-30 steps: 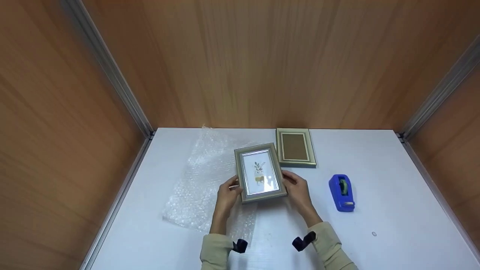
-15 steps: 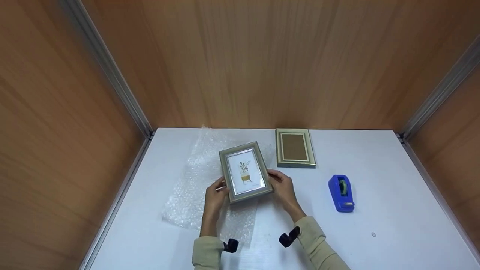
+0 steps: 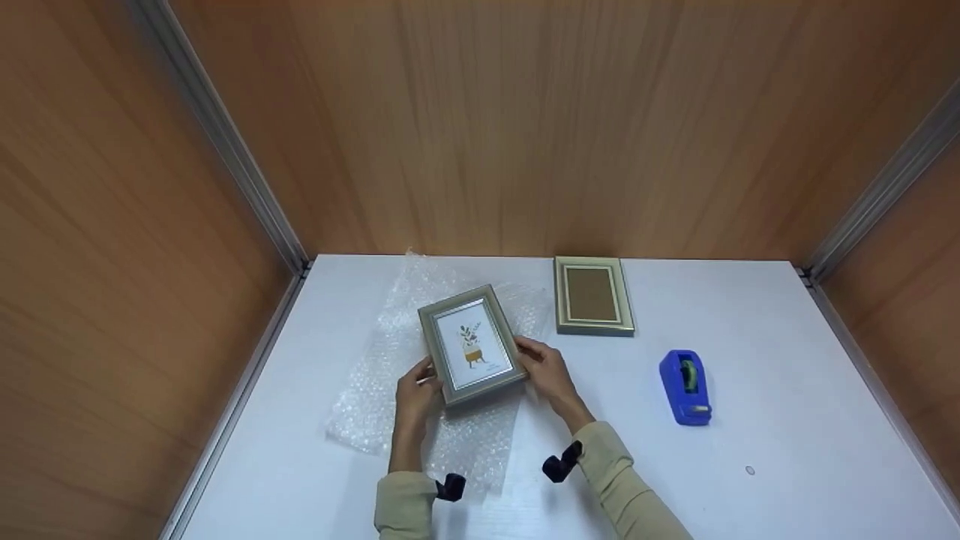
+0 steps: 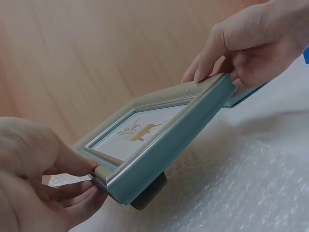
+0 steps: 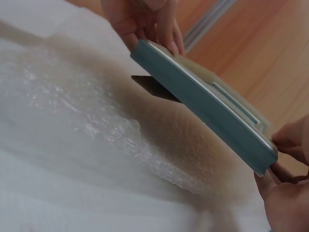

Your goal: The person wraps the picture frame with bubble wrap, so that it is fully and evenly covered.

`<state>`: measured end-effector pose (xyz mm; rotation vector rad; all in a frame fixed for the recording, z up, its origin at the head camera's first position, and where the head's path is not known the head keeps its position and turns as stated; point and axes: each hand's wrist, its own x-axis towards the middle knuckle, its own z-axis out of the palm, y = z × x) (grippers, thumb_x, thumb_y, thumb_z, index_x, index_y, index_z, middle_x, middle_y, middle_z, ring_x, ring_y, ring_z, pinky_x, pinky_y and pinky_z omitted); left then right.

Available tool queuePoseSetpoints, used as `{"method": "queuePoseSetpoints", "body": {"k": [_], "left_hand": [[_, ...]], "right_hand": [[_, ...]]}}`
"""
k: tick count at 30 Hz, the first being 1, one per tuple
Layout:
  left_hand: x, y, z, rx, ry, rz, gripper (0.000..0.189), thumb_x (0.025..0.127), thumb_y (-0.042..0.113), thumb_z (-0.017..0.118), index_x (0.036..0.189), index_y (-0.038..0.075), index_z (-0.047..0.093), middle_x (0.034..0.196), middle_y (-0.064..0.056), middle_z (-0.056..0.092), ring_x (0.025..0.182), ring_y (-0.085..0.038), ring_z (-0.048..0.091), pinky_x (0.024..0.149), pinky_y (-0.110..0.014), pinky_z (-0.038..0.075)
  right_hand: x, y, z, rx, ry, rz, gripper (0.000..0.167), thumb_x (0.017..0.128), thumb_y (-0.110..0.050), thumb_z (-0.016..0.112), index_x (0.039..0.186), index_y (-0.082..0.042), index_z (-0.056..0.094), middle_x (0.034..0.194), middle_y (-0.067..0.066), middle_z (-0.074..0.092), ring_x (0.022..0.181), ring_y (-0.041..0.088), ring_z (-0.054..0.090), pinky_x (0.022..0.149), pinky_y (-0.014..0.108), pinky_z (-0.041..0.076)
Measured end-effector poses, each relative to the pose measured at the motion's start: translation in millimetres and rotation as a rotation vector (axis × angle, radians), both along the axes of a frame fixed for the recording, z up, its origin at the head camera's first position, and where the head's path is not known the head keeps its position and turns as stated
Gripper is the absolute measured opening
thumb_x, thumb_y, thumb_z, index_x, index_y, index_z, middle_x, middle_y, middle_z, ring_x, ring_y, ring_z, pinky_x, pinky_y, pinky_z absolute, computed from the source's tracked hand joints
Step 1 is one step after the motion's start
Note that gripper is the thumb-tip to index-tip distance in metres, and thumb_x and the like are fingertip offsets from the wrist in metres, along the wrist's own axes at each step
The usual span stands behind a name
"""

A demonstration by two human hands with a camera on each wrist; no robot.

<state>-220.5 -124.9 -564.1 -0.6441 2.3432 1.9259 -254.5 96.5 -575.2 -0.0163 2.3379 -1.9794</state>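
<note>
A picture frame (image 3: pixel 471 349) with a plant drawing behind its pane is held tilted above a sheet of bubble wrap (image 3: pixel 367 397). My left hand (image 3: pixel 415 394) pinches its left edge, thumb on the front and fingers beneath, as the left wrist view shows. On the opposite edge, my right hand (image 3: pixel 549 373) grips the frame between thumb and fingers. From the frame's back a dark stand flap (image 5: pixel 157 88) sticks out in the right wrist view. Below it the bubble wrap lies spread on the white table, apart from the frame.
A second frame (image 3: pixel 590 295) with a brown inner panel lies near the table's back edge. To the right sits a blue tape dispenser (image 3: pixel 685 388). A small round disc (image 3: pixel 750 470) lies on the white table (image 3: pixel 810 390). Wood-look panels enclose the back and sides.
Both hands have carried the picture frame leftward, over the bubble wrap, and turned it slightly anticlockwise. The second frame and the tape dispenser have stayed in place.
</note>
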Motion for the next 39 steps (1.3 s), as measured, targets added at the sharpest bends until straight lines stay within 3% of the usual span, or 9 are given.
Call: {"method": "queuePoseSetpoints", "body": {"k": [15, 27, 39], "left_hand": [[0.6, -12.2, -5.8, -0.019, 0.009, 0.051, 0.050, 0.090, 0.004, 0.055, 0.139, 0.005, 0.049, 0.127, -0.022, 0.058, 0.115, -0.035, 0.058, 0.093, -0.042, 0.051], [0.2, -15.5, -10.4, 0.011, -0.026, 0.086, 0.050, 0.091, 0.002, 0.049, 0.141, 0.007, 0.046, 0.130, -0.021, 0.056, 0.118, -0.034, 0.056, 0.097, -0.043, 0.049], [0.0, -16.0, -14.1, 0.000, -0.031, 0.118, 0.047, 0.092, 0.007, 0.053, 0.139, 0.007, 0.049, 0.128, -0.022, 0.058, 0.113, -0.033, 0.060, 0.091, -0.040, 0.052]], "right_hand": [[-6.4, -18.7, -5.3, 0.023, -0.047, 0.018, 0.046, 0.086, -0.002, 0.052, 0.131, -0.010, 0.059, 0.125, 0.012, 0.063, 0.111, 0.023, 0.059, 0.078, 0.022, 0.048], [-11.5, -32.5, -12.8, -0.002, -0.050, 0.006, 0.044, 0.086, 0.001, 0.049, 0.129, -0.002, 0.058, 0.129, 0.015, 0.061, 0.121, 0.027, 0.056, 0.102, 0.038, 0.045], [-13.8, -36.6, -14.9, 0.052, -0.013, 0.038, 0.042, 0.090, 0.000, 0.050, 0.130, -0.003, 0.058, 0.128, 0.015, 0.062, 0.121, 0.027, 0.056, 0.103, 0.040, 0.044]]}}
